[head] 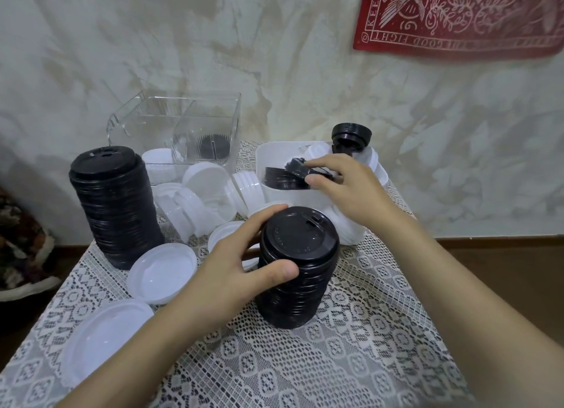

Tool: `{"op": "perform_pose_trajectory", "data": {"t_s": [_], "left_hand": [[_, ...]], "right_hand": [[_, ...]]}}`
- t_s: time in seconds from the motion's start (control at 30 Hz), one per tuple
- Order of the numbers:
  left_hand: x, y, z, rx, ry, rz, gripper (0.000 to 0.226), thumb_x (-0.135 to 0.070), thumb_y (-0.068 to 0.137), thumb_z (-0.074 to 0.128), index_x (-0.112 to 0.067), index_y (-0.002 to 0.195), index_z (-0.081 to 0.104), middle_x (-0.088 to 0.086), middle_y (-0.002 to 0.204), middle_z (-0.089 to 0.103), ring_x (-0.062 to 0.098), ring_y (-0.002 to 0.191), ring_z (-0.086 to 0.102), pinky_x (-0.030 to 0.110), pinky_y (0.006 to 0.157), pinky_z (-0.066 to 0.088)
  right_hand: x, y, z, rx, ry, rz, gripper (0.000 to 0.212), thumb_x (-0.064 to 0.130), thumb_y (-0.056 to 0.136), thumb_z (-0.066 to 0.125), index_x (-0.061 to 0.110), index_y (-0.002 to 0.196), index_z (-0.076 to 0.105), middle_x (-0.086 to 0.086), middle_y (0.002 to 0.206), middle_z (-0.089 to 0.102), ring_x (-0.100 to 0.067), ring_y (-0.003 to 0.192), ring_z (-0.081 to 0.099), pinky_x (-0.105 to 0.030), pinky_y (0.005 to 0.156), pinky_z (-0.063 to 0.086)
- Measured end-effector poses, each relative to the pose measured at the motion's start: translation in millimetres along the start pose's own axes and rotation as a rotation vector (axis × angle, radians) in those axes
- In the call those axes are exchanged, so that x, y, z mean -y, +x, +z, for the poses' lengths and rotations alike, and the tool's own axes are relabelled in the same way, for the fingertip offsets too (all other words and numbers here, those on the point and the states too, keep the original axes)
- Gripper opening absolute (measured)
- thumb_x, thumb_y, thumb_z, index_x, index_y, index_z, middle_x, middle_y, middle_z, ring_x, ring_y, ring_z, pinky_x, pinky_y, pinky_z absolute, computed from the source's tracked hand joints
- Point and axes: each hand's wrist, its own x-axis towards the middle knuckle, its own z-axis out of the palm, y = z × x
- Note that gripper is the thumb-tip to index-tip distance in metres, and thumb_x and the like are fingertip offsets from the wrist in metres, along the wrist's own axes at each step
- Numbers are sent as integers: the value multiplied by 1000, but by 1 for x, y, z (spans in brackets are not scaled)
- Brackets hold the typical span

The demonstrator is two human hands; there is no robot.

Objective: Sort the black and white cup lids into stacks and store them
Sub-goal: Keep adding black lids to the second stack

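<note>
- A small black plastic cup lid [300, 167] stands tilted at the near rim of a white plastic bin [274, 195], over more black lids lying inside it.
- The right hand [345, 191] pinches this lid between forefinger and thumb.
- From the lid, at 6 o'clock and close by, stands a short stack of black lids [297, 273]. Its long axis is upright, its top faces up, and it rests on the white lace tablecloth [351, 355].
- The left hand [232, 264] grips the upper part of that stack from 9 o'clock, thumb on the near side and fingers curled round the far side.
- I judge the right hand is the nearer one to finish this. The lid must come back toward 6 o'clock, be turned level, and settle onto the stack top while the left hand steadies it.
- Further out, a taller stack of black lids [113, 206] stands at 10 o'clock.
- Loose white plastic lids [163, 273] lie at 8 and 11 o'clock.
- A clear acrylic box [183, 123] sits at 11 o'clock, by the wall.
</note>
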Motion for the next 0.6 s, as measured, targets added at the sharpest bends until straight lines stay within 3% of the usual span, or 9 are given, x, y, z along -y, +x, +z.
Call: {"op": "perform_pose_trajectory", "data": {"t_s": [0.1,0.13,0.23,0.4,0.6], "left_hand": [[0,0,0,4,1,5,86,-75,69,76,-46,145,49,-18,141,62,6,134,56,42,114,43],[0,0,0,3,4,6,84,-71,70,77,-45,145,49,-18,140,62,7,134,56,42,114,43],[0,0,1,-1,12,6,77,-59,74,76,-43,145,49,-17,140,63,7,134,56,42,113,43],[0,1,1,-2,12,6,76,-57,75,75,-42,145,49,-18,139,63,6,133,57,40,113,44],[2,1,2,-3,0,10,87,-79,69,74,-48,146,47,-19,141,62,6,135,55,45,115,42]], "right_hand": [[-1,-1,2,28,135,13,25,32,94,72,36,118,75,20,112,68,11,99,57,-29,94,45],[-1,-2,4,44,156,25,24,34,92,73,40,115,75,21,111,70,12,100,58,-29,97,45],[2,-2,6,50,232,70,22,34,87,78,40,108,76,18,115,74,-2,117,64,-38,110,47],[9,-1,13,-16,221,97,22,33,79,87,34,92,70,14,109,72,-7,108,68,-41,101,52],[4,1,10,-38,167,126,14,29,87,77,38,85,67,11,103,74,-4,104,66,-44,100,52]]}}
